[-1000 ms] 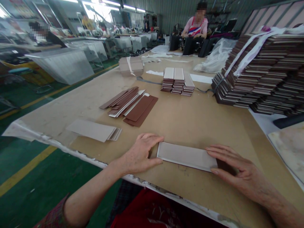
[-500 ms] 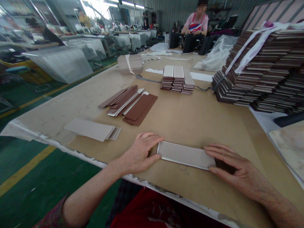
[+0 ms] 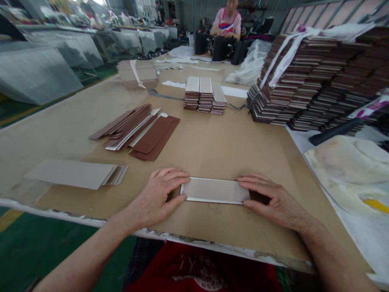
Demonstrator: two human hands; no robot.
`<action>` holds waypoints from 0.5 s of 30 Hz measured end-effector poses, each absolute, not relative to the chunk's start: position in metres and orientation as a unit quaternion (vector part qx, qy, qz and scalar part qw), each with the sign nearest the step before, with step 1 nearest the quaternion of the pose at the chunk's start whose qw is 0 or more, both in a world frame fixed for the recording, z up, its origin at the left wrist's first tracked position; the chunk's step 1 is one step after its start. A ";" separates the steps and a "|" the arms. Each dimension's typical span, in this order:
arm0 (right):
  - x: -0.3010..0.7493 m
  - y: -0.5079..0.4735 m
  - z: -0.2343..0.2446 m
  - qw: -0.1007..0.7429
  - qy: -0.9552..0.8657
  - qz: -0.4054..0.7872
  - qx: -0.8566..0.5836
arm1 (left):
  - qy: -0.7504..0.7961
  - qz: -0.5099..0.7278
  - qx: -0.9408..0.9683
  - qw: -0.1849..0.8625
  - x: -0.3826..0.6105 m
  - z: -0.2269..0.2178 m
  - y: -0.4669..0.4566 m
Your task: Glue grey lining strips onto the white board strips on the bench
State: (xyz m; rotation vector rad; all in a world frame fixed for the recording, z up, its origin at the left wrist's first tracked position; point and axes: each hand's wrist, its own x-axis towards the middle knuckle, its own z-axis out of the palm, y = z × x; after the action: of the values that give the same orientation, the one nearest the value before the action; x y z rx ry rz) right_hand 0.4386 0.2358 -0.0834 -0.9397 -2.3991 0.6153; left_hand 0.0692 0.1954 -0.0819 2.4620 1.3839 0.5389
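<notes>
A narrow light-grey rectangular board (image 3: 215, 190) with thin white edges lies flat on the brown-covered table (image 3: 200, 227) in front of me. My left hand (image 3: 161, 194) grips its left end, thumb at the near edge and fingers at the far edge. At the opposite end my right hand (image 3: 267, 197) holds it the same way, fingertips on the far corner and thumb on the near one. Left of my hands rests a small stack of grey boards (image 3: 73, 172). Beyond it, brown strips (image 3: 153, 136) lie fanned out with some white-edged ones among them.
Short stacks of finished-looking boards (image 3: 206, 85) stand mid-table. A tall pile of brown boards (image 3: 291, 81) rises at right, near a black roll (image 3: 336, 132) and a whitish lump (image 3: 343, 170). A tied grey bundle (image 3: 124, 75) sits far left. A person (image 3: 227, 22) works at the far end.
My view has turned to the right, so things on the table appear further left. Both hands still hold the ends of the board, which stays flat.
</notes>
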 end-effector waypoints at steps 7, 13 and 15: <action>0.440 0.232 -0.083 0.240 -0.880 0.224 -0.342 | 0.469 0.183 0.854 0.130 0.070 -0.087 0.198; 0.440 0.231 -0.081 0.238 -0.891 0.208 -0.324 | 0.477 0.180 0.849 0.136 0.070 -0.087 0.198; 0.440 0.230 -0.081 0.237 -0.894 0.204 -0.320 | 0.478 0.177 0.850 0.137 0.070 -0.087 0.198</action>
State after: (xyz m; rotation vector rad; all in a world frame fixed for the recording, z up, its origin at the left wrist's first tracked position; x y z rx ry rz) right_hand 0.4401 0.2305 -0.0808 -0.8774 -2.4519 0.5592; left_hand 0.0696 0.1977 -0.0867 2.4591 1.3822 0.5113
